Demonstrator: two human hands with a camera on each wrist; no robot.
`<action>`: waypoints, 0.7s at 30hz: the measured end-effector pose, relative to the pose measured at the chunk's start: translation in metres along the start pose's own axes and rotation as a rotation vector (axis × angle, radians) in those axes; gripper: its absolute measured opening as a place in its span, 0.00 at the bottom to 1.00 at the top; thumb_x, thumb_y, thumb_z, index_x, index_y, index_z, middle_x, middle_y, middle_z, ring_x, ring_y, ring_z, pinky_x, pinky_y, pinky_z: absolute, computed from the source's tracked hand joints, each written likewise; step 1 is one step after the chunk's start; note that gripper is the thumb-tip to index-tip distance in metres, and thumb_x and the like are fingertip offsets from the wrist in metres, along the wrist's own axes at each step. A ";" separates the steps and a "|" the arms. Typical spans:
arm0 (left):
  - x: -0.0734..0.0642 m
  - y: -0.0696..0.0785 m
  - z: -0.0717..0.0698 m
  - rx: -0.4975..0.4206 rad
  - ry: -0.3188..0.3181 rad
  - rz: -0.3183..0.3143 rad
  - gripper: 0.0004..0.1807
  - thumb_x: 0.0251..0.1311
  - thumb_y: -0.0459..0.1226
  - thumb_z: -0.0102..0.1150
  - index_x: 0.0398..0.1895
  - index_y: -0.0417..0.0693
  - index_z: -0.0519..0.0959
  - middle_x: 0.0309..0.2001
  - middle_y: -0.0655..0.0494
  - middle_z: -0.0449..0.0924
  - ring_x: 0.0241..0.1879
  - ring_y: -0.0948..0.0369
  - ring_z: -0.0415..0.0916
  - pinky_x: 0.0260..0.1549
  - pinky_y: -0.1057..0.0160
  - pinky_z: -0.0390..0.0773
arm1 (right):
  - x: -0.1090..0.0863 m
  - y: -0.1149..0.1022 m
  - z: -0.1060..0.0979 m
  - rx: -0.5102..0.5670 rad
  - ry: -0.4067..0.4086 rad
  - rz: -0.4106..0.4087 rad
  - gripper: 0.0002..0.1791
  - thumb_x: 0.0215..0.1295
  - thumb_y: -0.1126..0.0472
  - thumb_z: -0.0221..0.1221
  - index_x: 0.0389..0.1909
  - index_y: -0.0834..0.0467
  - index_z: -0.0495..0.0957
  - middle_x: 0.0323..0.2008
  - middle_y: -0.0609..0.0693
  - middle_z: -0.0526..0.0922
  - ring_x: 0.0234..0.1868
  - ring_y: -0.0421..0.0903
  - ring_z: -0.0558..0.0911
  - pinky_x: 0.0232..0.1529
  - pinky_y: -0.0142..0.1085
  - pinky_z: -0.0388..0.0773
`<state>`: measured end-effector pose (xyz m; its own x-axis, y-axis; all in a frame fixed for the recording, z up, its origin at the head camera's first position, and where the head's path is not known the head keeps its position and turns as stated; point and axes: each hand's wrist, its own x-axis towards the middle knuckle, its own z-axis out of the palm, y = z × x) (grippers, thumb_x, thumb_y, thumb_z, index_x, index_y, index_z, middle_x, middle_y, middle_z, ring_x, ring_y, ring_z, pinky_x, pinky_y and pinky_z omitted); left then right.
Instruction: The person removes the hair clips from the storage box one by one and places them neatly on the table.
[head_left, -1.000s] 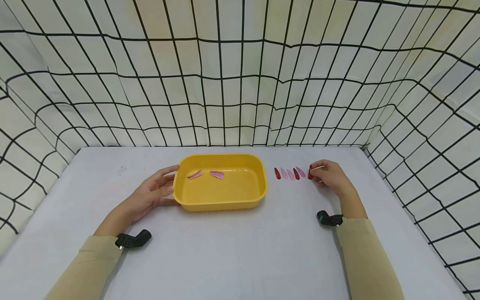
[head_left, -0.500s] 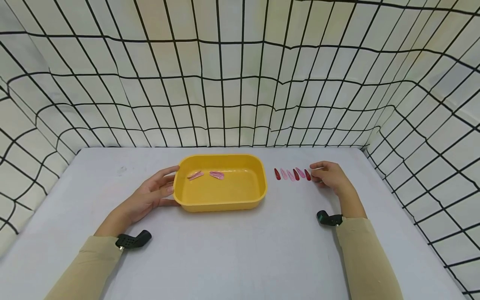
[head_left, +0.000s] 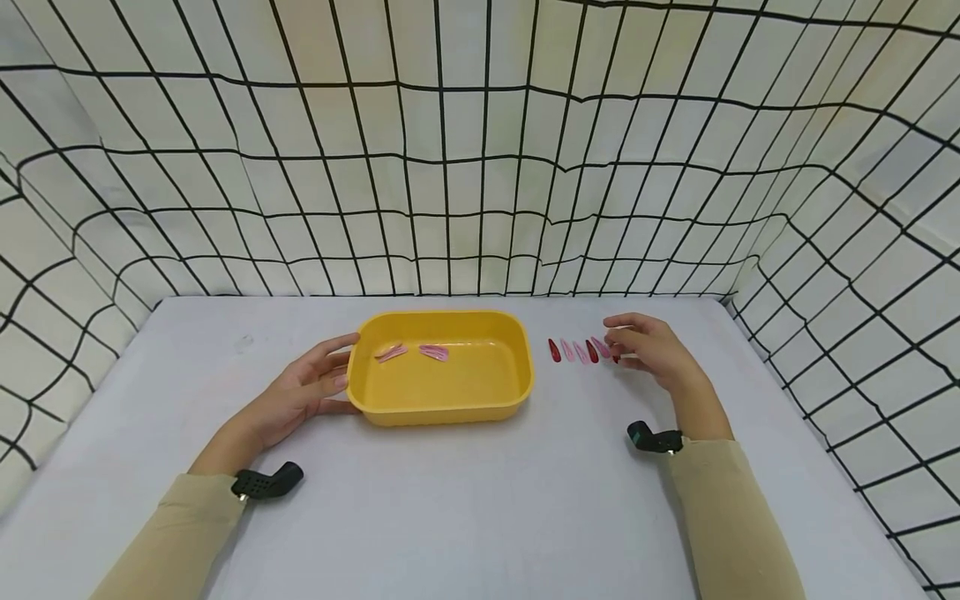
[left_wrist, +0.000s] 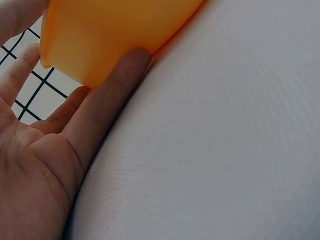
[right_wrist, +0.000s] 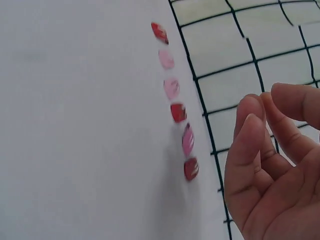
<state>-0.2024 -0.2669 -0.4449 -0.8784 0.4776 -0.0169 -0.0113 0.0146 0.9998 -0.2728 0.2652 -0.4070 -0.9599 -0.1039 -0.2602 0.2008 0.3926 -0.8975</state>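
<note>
A yellow plastic tray point(head_left: 442, 410) stands left of centre on the table. Against its left wall rest the extended fingers of my left hand point(head_left: 296, 390), with the thumb low along the side in the left wrist view. Two pink snap hair clips point(head_left: 433, 352) lie inside the tray. To its right, red and pink snap hair clips form a row, starting with a red clip point(head_left: 554, 350). Over the row's right end hovers my right hand point(head_left: 652, 350), loosely bent and holding nothing. Its fingers partly cover the last red clip point(right_wrist: 191, 169) in the head view.
White cloth covers the table point(head_left: 465, 517). Behind it and along both sides rises a black grid point(head_left: 480, 158) in front of pale sheeting. Each wrist wears a black camera band, such as the left one point(head_left: 266, 482).
The right hand has let go of the last red hair clip at the row's right end. It has then lifted slightly and shifted left over it. The left hand and tray stay put.
</note>
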 end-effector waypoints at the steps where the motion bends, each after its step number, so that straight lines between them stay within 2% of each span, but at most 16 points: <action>1: 0.000 0.000 0.000 0.004 0.002 -0.001 0.33 0.75 0.32 0.47 0.79 0.52 0.51 0.76 0.34 0.47 0.61 0.58 0.75 0.50 0.48 0.83 | -0.001 -0.003 0.003 0.010 -0.009 -0.013 0.24 0.75 0.54 0.53 0.66 0.60 0.70 0.56 0.63 0.76 0.48 0.52 0.79 0.42 0.31 0.83; 9: 0.000 -0.003 -0.001 0.014 0.012 -0.005 0.33 0.74 0.33 0.48 0.79 0.54 0.52 0.76 0.35 0.48 0.60 0.57 0.75 0.50 0.47 0.83 | -0.010 -0.032 0.031 0.070 -0.076 -0.114 0.21 0.73 0.57 0.56 0.61 0.63 0.73 0.51 0.64 0.77 0.43 0.49 0.81 0.44 0.36 0.85; 16: 0.000 -0.003 -0.002 0.015 0.010 -0.008 0.33 0.74 0.33 0.48 0.79 0.54 0.51 0.77 0.37 0.48 0.61 0.57 0.75 0.51 0.48 0.83 | -0.018 -0.054 0.056 0.094 -0.132 -0.184 0.16 0.72 0.58 0.56 0.57 0.60 0.76 0.48 0.62 0.78 0.46 0.60 0.80 0.34 0.31 0.82; 19: 0.000 -0.003 -0.002 0.017 0.010 -0.004 0.33 0.75 0.33 0.48 0.79 0.54 0.51 0.77 0.37 0.48 0.61 0.57 0.75 0.51 0.48 0.83 | -0.016 -0.063 0.069 0.103 -0.151 -0.197 0.16 0.72 0.58 0.57 0.56 0.59 0.76 0.47 0.61 0.79 0.48 0.63 0.79 0.37 0.35 0.84; 21: 0.000 -0.002 -0.002 0.021 0.009 -0.002 0.33 0.75 0.33 0.48 0.79 0.53 0.51 0.77 0.36 0.48 0.61 0.57 0.75 0.51 0.48 0.83 | -0.014 -0.069 0.079 0.100 -0.168 -0.202 0.16 0.71 0.58 0.58 0.55 0.60 0.77 0.47 0.59 0.80 0.47 0.61 0.80 0.40 0.37 0.85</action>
<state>-0.2026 -0.2685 -0.4473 -0.8827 0.4696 -0.0185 -0.0027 0.0343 0.9994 -0.2582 0.1679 -0.3697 -0.9384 -0.3238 -0.1205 0.0351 0.2577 -0.9656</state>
